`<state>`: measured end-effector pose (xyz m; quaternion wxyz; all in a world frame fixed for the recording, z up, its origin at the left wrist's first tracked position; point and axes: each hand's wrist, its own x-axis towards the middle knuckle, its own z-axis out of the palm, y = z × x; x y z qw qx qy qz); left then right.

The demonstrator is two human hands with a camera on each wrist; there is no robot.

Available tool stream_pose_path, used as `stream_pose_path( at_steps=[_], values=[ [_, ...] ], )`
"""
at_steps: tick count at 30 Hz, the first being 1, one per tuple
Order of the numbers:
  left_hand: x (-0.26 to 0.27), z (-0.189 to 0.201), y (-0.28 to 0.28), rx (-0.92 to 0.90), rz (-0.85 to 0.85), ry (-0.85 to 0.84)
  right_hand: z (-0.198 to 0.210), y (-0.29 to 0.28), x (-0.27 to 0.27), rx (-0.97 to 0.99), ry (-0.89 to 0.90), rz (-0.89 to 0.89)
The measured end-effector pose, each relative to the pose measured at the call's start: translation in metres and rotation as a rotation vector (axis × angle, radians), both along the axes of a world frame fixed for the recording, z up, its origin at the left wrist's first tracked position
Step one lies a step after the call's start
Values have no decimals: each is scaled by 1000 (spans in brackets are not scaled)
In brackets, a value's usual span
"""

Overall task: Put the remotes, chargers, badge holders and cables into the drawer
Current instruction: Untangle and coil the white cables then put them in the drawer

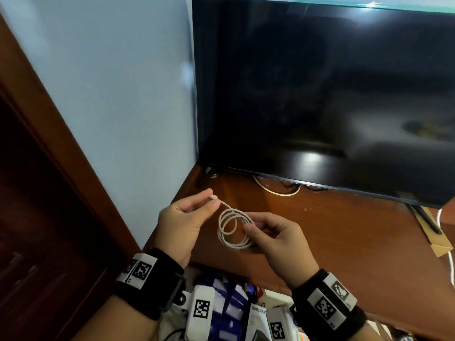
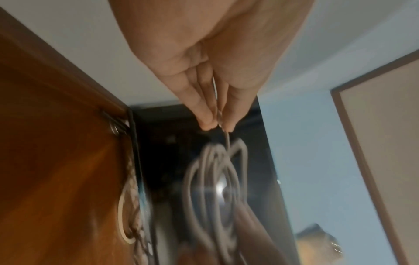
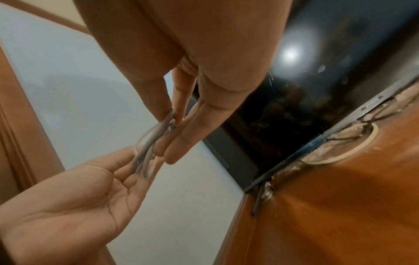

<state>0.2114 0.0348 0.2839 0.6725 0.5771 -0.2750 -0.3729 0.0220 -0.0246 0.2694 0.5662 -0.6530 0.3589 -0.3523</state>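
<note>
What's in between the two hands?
The white cable, coiled in loops: the left hand pinches its loose end, the right hand pinches the coil. Clearest in the head view.

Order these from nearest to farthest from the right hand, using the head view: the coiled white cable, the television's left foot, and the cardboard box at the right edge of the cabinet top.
1. Coiled white cable: pinched in the right hand, with the left hand holding its free end.
2. Television's left foot: up and to the left, at the back of the cabinet top.
3. Cardboard box: far right, by the television's other foot.
</note>
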Motion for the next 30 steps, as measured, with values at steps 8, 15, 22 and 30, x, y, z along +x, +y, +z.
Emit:
stream_pose_path(
  at_steps=[8, 15, 22, 30],
  values=[
    [32, -40, 44, 223, -185, -120, -40, 18, 28, 122, 90, 79],
    [37, -96, 66, 343, -137, -136, -82, 34, 52, 224, 143, 121],
    [50, -128, 86, 395, -167, -98, -112, 46, 68, 343, 218, 217],
    [50, -144, 98, 329, -216, 344, -118, 52, 69, 505, 119, 231]
  ],
)
